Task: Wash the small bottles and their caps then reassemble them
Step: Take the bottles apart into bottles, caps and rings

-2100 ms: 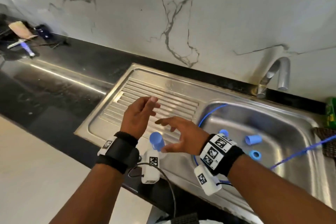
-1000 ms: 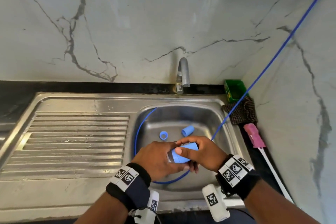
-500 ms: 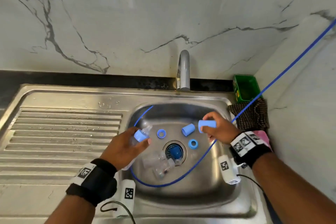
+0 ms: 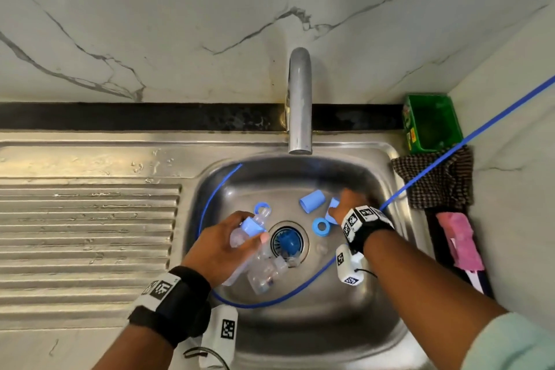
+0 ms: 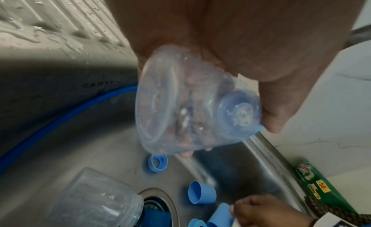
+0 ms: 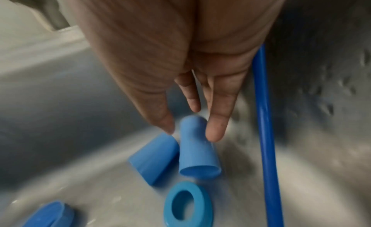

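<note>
A stainless steel sink (image 4: 354, 336) fills the lower half of the head view, its ribbed drainboard (image 4: 87, 228) running off to the left and a steel tap (image 4: 298, 99) standing over the basin at upper centre. A blue hose (image 4: 468, 138) comes in from the right edge, crosses a checked cloth (image 4: 435, 186) and loops round the basin floor. A green box (image 4: 432, 122) sits in the right corner, and a pink sponge (image 4: 459, 240) lies below the cloth.

The left hand (image 4: 223, 245), left of centre, has its fingers curled round a clear small bottle (image 4: 244, 234) with a blue collar and teat, held tilted above the basin. Another clear bottle (image 4: 267, 275) lies on its side just below, beside the drain (image 4: 288, 242).

The right hand (image 4: 345, 204), right of centre, reaches down with its fingers nearly straight; fingertips (image 6: 214, 132) touch the closed end of a blue cap (image 6: 197, 149) lying on the basin floor, without wrapping it. A second blue cap (image 4: 312, 202) lies just to its left, almost touching. A blue ring (image 4: 321, 227) lies just below both caps, and another blue ring (image 4: 262, 208) lies by the held bottle's teat.
</note>
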